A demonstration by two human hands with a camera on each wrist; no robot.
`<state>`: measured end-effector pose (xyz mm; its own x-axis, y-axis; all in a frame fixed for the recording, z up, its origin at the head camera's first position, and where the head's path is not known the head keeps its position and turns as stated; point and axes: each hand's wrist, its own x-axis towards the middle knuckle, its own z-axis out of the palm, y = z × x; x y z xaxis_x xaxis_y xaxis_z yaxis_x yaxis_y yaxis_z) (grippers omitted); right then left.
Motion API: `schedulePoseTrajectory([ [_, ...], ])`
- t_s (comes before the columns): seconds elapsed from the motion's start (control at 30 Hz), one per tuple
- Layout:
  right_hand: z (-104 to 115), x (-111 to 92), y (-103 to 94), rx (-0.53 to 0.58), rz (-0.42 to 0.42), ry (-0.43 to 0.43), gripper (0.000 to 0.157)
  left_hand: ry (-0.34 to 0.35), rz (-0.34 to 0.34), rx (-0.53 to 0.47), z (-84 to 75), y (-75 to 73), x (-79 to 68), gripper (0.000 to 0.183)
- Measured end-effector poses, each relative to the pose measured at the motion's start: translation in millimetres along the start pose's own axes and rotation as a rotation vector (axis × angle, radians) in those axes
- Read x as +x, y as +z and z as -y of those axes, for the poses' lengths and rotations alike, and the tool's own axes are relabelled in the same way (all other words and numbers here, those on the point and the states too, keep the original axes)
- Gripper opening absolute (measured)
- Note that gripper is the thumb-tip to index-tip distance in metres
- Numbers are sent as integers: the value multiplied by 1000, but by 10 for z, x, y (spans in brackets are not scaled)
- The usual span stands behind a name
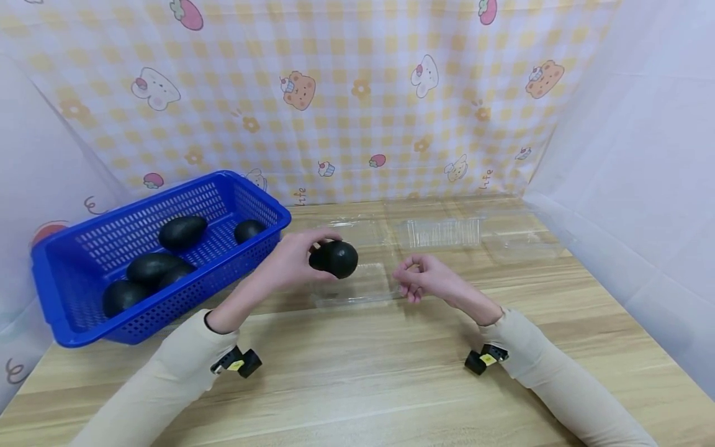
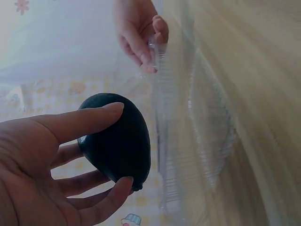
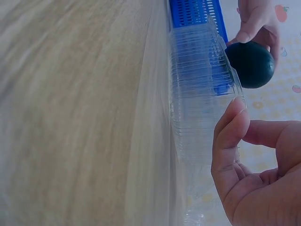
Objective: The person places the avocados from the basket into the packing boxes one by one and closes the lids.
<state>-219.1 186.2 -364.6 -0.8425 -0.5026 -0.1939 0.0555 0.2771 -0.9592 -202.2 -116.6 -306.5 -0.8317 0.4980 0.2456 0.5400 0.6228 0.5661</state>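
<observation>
My left hand (image 1: 293, 261) grips a dark avocado (image 1: 342, 259), thumb on one side and fingers round the other. It is held above a clear plastic clamshell box (image 1: 357, 300) on the table. In the left wrist view the avocado (image 2: 120, 141) appears smooth and nearly black, with its stem end downward. My right hand (image 1: 427, 277) is at the box's right edge, where thumb and forefinger pinch the rim, as the right wrist view shows at the clear box wall (image 3: 195, 84).
A blue perforated basket (image 1: 226, 273) on the left holds several more avocados (image 1: 183, 232). Further clear plastic boxes (image 1: 444, 233) stand at the back right of the wooden table (image 1: 346, 379). Behind hangs a checked curtain (image 1: 346, 124).
</observation>
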Motion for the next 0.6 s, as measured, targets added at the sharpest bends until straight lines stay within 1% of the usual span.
schedulePoseTrajectory([
  [0.07, -2, -2, -2, 5, 2, -1, 21, 15, 14, -6, 18, 57, 3, 62],
  [0.23, -11, 5, -3, 14, 3, -3, 20, 24, 58, 2, 68, 178, 11, 64],
  [0.4, -19, 7, -2, 15, -1, 1, 20, 89, 92, 36, 115, 284, 38, 64],
  [0.47, -19, 8, -1, 14, 0, -1, 21, 112, 111, 33, 128, 328, 54, 63],
  [0.6, -21, 15, 7, 11, 2, -7, 23, 123, 154, 6, 152, 408, 89, 61],
])
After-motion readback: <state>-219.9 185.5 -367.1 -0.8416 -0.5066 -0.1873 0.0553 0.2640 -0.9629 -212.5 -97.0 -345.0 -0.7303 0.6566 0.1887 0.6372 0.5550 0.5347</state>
